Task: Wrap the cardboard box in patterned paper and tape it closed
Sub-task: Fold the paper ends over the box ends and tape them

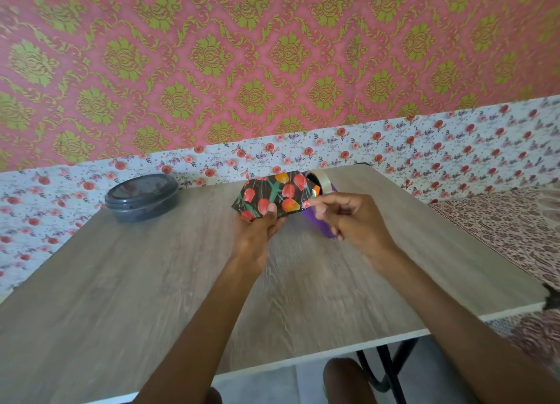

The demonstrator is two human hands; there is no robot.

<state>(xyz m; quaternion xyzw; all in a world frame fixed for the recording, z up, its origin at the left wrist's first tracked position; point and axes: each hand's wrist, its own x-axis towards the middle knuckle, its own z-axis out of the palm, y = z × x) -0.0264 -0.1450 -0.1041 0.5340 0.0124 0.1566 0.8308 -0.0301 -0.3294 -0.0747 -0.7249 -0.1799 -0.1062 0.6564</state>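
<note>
- Head view, task item: wrapped box point(274, 196), fully covered in dark tulip-print paper, held above the far middle of the table point(151, 267), tilted, right end toward the tape.
- Head view, step in hand (judged): closing and taping the right end of the parcel. Best done with the end fold pressed flat and tight against the box before any tape goes on, the parcel kept steady, and the tape laid across the fold's edge so it bridges onto the neighbouring face.
- Head view, left hand point(257, 234): grips the box from below at its near left corner, thumb point(271, 209) laid on the upper face, other fingers hidden beneath; narrow, closed hold.
- Head view, right hand point(354, 222): index fingertip point(313, 203) reaches to the box's right end, touching or almost touching the paper there; remaining fingers curled, motion-blurred; cannot tell whether anything is held.
- Head view, tape: purple tape dispenser point(318, 223) with its clear tape roll point(321, 182), just behind the box and partly under the right hand; contact with the curled fingers unclear.
- Head view, other: dark lidded container point(142, 196) on the far left of the table, well apart.
</note>
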